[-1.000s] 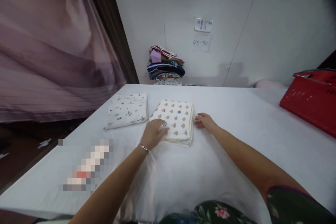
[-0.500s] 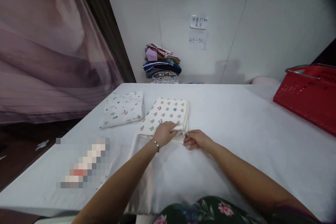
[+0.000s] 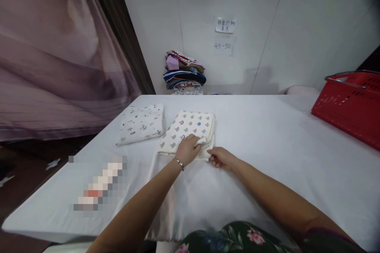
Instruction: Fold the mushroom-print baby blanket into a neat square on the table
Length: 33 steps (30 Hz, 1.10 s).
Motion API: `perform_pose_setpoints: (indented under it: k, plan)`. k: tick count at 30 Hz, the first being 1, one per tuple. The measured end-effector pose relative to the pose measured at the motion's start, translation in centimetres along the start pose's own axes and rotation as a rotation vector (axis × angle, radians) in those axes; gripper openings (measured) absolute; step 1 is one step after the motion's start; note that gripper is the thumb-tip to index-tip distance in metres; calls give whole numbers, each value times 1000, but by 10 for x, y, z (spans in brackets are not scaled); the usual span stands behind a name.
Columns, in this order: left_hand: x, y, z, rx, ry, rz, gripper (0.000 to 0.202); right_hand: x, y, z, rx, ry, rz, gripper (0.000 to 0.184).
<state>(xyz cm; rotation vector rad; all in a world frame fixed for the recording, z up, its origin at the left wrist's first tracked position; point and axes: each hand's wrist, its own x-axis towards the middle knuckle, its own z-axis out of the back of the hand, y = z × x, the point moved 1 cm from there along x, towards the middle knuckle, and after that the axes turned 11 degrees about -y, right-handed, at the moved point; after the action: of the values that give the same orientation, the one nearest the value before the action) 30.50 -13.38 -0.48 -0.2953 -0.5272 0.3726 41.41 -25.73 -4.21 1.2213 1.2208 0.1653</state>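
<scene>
The person's left hand [image 3: 187, 149] rests on the near edge of a folded cloth [image 3: 191, 126] with little grey shapes on it. Its fingers are curled shut and bunch up a bit of the cloth. A thin bracelet [image 3: 178, 162] sits on that wrist. The right hand [image 3: 221, 157] is just beside the left one, at the cloth's near right corner. Its fingers are curled in and touch the edge, but it is hard to tell if they pinch it.

The cloth lies flat near the middle of the white tabletop [image 3: 267, 142]. Another folded cloth [image 3: 141, 123] lies just to its left, not touching it. A red basket [image 3: 350, 106] stands far off on the right. A pile of clothes [image 3: 184, 73] sits by the wall at the back.
</scene>
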Motion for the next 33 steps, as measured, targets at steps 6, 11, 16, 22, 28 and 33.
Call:
perform_pose_setpoints:
  k: [6,11,16,22,28,33]
  plan:
    - [-1,-10,2,114,86,-11,42,-2,-6,-2,-42,-67,116,16]
    - [7,-15,7,252,159,-27,24,1,-6,-4,-49,-78,156,19]
    - [8,-16,15,366,126,-162,16,-1,-4,-5,2,-100,154,21]
    - [-8,-12,4,299,135,-275,29,-4,-1,-6,-49,-60,142,12]
    - [-27,-16,3,182,59,-202,67,-5,-2,0,-23,57,163,17]
    - [-33,-14,-4,261,-39,-158,70,-8,7,4,32,192,172,27]
